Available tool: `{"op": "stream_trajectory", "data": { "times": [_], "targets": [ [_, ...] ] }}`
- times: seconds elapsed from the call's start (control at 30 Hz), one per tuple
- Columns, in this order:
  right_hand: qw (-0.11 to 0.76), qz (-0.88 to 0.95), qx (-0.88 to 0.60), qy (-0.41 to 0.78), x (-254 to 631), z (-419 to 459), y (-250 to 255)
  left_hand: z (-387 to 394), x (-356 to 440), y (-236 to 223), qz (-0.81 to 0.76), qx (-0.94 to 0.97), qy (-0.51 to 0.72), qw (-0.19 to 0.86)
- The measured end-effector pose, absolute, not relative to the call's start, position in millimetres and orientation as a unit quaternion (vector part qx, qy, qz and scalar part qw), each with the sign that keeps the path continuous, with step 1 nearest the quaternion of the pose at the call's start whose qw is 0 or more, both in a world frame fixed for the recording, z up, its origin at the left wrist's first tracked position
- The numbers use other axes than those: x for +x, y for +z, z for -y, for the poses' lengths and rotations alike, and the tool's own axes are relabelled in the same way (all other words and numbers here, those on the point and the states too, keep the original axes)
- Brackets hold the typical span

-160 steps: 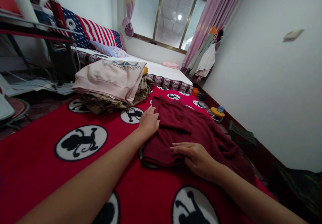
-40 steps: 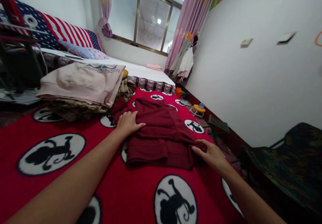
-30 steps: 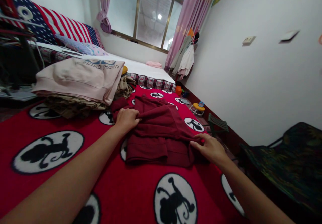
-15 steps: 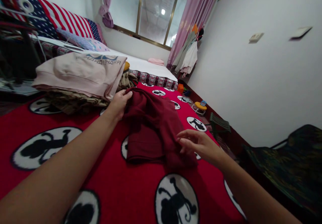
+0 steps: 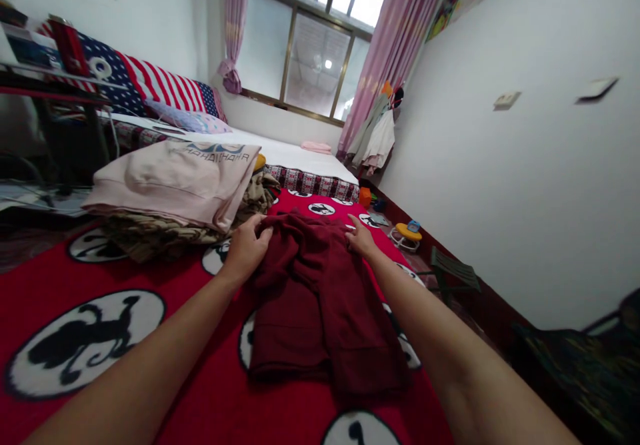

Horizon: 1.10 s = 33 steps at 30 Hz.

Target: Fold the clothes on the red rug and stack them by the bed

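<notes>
Across a plush red blanket (image 5: 210, 392) printed with black figures in white ovals lies a soft, dark maroon fabric garment (image 5: 325, 312). Just left of it, a folded pale pink sweatshirt (image 5: 175, 178) tops crumpled brown patterned cloth (image 5: 150, 235). The garment is bunched at its far end, where the left hand (image 5: 245, 248) pinches its edge; whether the right hand (image 5: 360, 237), opposite, grasps it cannot be told.

clothes pile (image 5: 175, 185) bars way beyond left hand (image 5: 247, 250); room over red blanket (image 5: 215, 395), nearside of maroon garment (image 5: 290, 325)
</notes>
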State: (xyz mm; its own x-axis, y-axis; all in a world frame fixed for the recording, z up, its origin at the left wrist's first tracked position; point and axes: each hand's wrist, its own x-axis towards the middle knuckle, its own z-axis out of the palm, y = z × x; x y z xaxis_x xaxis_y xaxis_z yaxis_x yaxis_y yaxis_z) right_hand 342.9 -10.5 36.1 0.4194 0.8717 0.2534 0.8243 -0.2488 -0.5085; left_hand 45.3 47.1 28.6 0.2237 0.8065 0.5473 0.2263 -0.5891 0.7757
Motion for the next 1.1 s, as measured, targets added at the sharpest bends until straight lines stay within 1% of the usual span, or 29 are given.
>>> {"op": "stream_trajectory", "data": {
  "times": [0.17,0.27,0.37,0.43,0.5,0.6,0.67,0.7,0.83,0.9,0.97,1.03,1.1],
  "targets": [
    [0.224,0.533,-0.815,0.043,353,-8,43,-41,49,29,-0.352,0.74,0.506,0.27],
    [0.232,0.489,-0.841,-0.001,366,-17,59,-41,49,30,-0.366,0.736,0.515,0.241],
    [0.26,0.438,-0.859,-0.063,373,-26,68,-35,50,36,-0.374,0.741,0.538,0.146],
    [0.271,0.425,-0.86,-0.074,370,-30,63,-25,52,41,-0.356,0.762,0.536,0.067],
    [0.274,0.436,-0.855,-0.061,362,-31,48,-10,57,43,-0.291,0.819,0.493,0.031],
    [0.271,0.478,-0.835,-0.022,349,-26,25,8,67,36,-0.177,0.923,0.341,0.039],
    [0.268,0.507,-0.819,0.001,343,-19,16,13,71,27,-0.172,0.952,0.249,0.04],
    [0.268,0.519,-0.812,0.008,340,-14,14,14,72,22,-0.189,0.956,0.223,0.034],
    [0.283,0.543,-0.791,0.005,322,28,19,5,72,11,-0.26,0.947,0.19,-0.005],
    [0.316,0.572,-0.756,-0.017,303,64,24,1,71,10,-0.267,0.946,0.184,-0.024],
    [0.365,0.642,-0.673,-0.032,282,108,29,-1,70,8,-0.262,0.946,0.187,-0.039],
    [0.338,0.699,-0.631,-0.001,264,151,31,-2,71,6,-0.257,0.945,0.198,-0.05],
    [0.273,0.744,-0.609,0.015,252,186,29,-3,72,3,-0.253,0.942,0.212,-0.059]
  ]
}}
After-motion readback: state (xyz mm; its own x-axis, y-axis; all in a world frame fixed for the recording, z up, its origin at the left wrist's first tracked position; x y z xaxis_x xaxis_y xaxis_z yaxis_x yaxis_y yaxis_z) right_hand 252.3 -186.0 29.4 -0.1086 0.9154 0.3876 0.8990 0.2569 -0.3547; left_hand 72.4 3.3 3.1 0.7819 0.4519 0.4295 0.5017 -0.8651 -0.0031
